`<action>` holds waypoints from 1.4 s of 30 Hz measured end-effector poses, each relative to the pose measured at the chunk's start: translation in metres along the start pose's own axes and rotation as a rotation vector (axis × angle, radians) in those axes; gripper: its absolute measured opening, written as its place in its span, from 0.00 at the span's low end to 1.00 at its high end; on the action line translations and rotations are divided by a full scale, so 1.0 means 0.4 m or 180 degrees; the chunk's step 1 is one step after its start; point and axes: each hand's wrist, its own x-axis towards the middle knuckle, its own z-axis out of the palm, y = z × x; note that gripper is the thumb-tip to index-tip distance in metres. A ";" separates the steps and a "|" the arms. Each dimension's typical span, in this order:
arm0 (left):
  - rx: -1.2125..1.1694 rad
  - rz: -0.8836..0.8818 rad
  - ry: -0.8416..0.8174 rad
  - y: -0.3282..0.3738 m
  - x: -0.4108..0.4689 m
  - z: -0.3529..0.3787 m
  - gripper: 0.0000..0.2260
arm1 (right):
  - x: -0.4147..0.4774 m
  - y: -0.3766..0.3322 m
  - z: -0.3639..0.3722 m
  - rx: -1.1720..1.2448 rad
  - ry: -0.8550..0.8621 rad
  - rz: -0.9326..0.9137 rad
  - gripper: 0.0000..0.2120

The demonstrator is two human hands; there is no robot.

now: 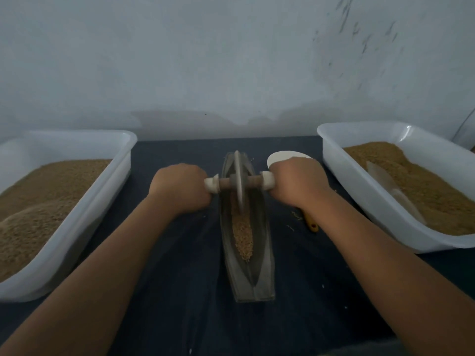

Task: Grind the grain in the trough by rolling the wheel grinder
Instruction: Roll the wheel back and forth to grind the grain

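Observation:
A long boat-shaped metal trough (264,268) lies lengthwise on the dark table, with golden grain (243,235) along its groove. The wheel grinder (239,179), a thin metal disc on a wooden axle, stands upright in the far half of the trough. My left hand (181,187) grips the left end of the axle. My right hand (295,179) grips the right end. The pale handle ends show beside each fist. Grain under the wheel's far side is hidden.
A white plastic tub (77,201) of brown grain sits at the left. Another white tub (359,181) at the right holds grain and a clear scoop (393,194). A white dish (282,155) lies behind my right hand, and a yellow-handled tool (311,223) beneath my wrist. A wall stands close behind.

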 end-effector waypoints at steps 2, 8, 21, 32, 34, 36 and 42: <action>0.0046 0.0137 -0.0095 -0.001 -0.057 0.010 0.10 | -0.053 0.006 -0.004 0.0097 -0.0178 -0.0117 0.13; 0.0117 0.0184 0.0009 -0.008 -0.153 0.030 0.11 | -0.148 0.022 -0.020 0.0272 -0.0516 -0.0360 0.14; 0.0171 0.0143 0.0107 0.008 -0.079 0.007 0.10 | -0.066 0.010 -0.024 0.0227 -0.0557 -0.0119 0.12; 0.0203 -0.0071 0.0222 0.010 0.004 -0.009 0.11 | -0.019 -0.007 -0.024 0.0067 -0.0251 0.0099 0.10; 0.0200 -0.0140 0.0287 0.015 0.037 -0.023 0.12 | 0.021 -0.013 -0.028 0.0076 -0.0331 0.0310 0.10; 0.0131 -0.0128 0.0198 0.022 0.032 -0.027 0.12 | 0.023 -0.015 -0.025 0.0101 -0.0358 0.0335 0.12; -0.0220 0.0247 -0.0324 -0.008 -0.155 0.010 0.14 | -0.151 0.007 -0.043 0.0157 -0.0409 -0.0389 0.14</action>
